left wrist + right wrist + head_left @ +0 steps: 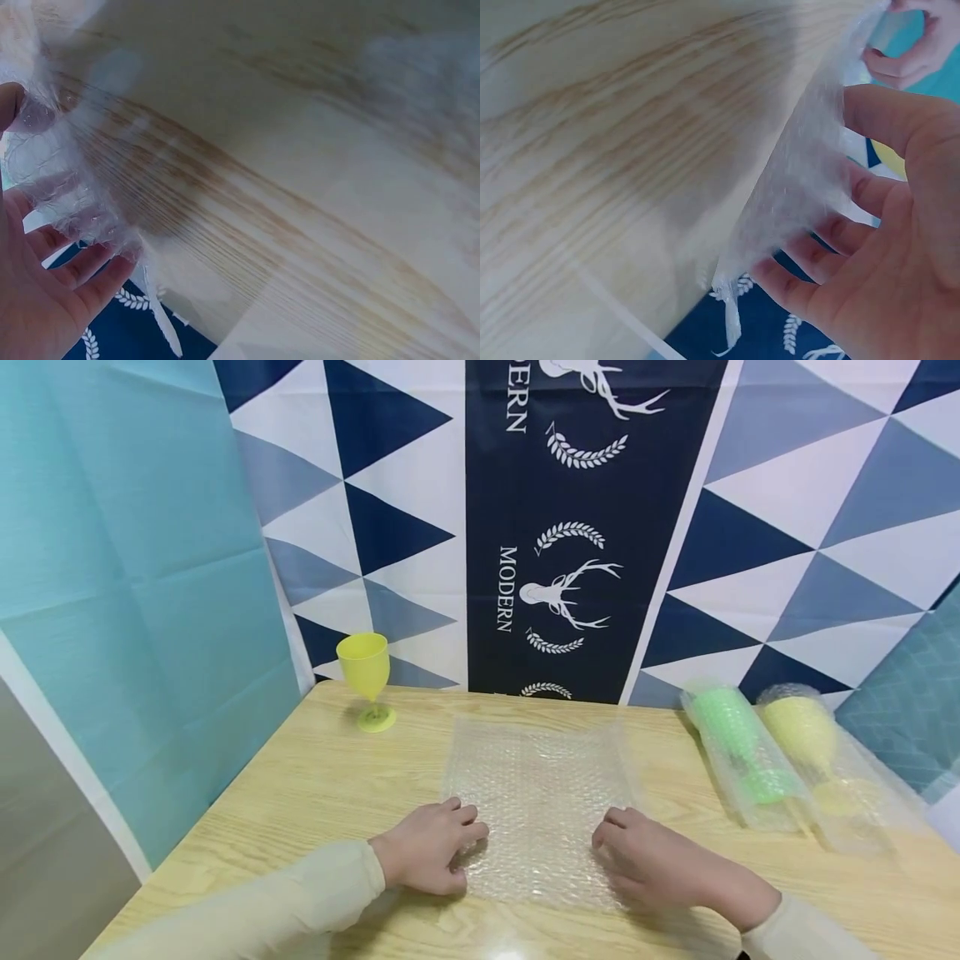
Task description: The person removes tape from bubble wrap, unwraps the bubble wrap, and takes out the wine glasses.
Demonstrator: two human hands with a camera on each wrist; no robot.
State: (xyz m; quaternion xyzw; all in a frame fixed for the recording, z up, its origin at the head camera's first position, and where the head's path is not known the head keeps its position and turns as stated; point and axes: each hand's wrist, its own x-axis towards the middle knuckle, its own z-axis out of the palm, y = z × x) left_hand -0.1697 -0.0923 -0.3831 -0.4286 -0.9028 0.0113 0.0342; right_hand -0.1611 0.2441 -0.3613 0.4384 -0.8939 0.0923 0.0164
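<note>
A sheet of clear bubble wrap (536, 802) lies flat on the wooden table between both hands. My left hand (435, 847) rests at its near left side, fingers loosely bent and touching it. At the near right side, my right hand (652, 860) touches the wrap with its fingertips. The left wrist view shows the left hand (52, 277) with spread fingers against the crinkled wrap (60, 172). Similarly spread are the fingers of the right hand (877, 225) along the wrap's edge (795, 172) in the right wrist view. Neither hand visibly pinches the wrap.
A yellow plastic goblet (365, 668) stands upright at the table's back left. On the right lie a green goblet (727, 727) and another yellow goblet (802, 735), each wrapped in bubble wrap. Patterned cloth (405, 527) hangs behind the wooden table (300, 777).
</note>
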